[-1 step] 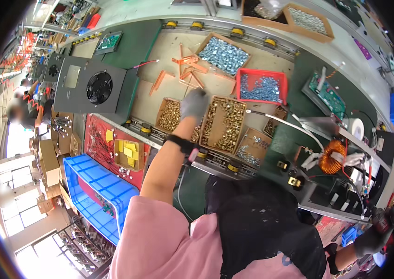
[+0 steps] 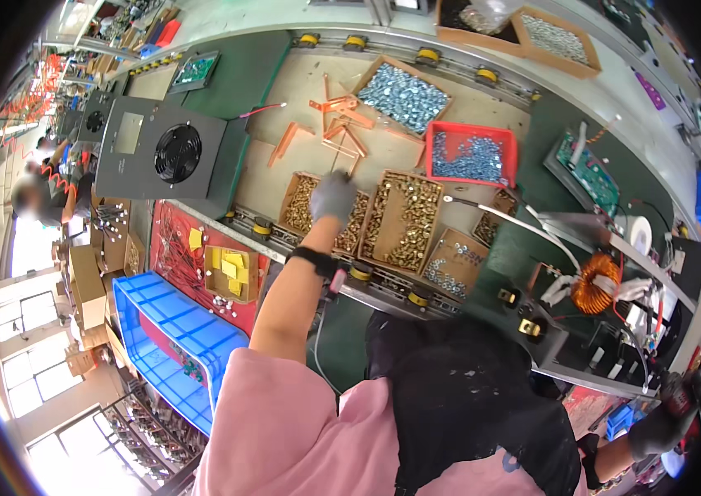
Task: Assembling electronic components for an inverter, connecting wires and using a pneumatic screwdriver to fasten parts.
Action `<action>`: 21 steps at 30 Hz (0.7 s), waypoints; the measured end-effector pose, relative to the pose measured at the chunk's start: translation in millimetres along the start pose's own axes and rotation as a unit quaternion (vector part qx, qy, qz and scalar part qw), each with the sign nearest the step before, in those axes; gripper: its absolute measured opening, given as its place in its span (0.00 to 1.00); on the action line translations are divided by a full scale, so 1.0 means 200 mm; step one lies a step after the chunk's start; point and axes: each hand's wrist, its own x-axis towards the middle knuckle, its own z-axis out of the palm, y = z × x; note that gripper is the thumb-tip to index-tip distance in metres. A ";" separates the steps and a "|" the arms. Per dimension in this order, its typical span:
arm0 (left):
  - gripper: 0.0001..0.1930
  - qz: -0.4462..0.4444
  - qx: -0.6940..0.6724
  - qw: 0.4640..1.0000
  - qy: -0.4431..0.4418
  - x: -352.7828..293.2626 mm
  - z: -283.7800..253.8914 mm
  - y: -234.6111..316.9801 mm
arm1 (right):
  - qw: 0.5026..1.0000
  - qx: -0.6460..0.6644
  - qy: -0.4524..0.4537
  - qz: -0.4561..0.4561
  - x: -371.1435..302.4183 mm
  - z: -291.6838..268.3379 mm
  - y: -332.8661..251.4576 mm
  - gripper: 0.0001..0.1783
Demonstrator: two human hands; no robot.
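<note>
My left hand (image 2: 332, 198), in a grey glove, hovers over a shallow cardboard box of brass-coloured fasteners (image 2: 301, 202). Its fingers point away from me and their tips are not clear, so I cannot make out a grip. Right beside it stands a larger box of brass fasteners (image 2: 400, 219). Beyond the hand lie several bent copper strips (image 2: 342, 136). Out at the far right, my gloved right hand (image 2: 656, 430) is wrapped round a black-and-red tool (image 2: 681, 401), partly lost in the dark rim; its kind is unclear.
A red tray of small screws (image 2: 470, 157) and a box of silvery washers (image 2: 404, 95) stand farther back. To the right is an open unit with a copper coil (image 2: 594, 281). A grey fan-fronted case (image 2: 160, 153) and a blue crate (image 2: 173, 331) are at left.
My left hand has drawn back a little toward me and to the left, from near the copper strips to over the smaller box. My right hand stays on the tool.
</note>
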 end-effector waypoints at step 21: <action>0.13 0.018 -0.042 0.996 0.078 -0.04 0.32 -0.61 | 0.940 0.115 -0.319 -0.020 -0.05 0.25 -0.07 0.27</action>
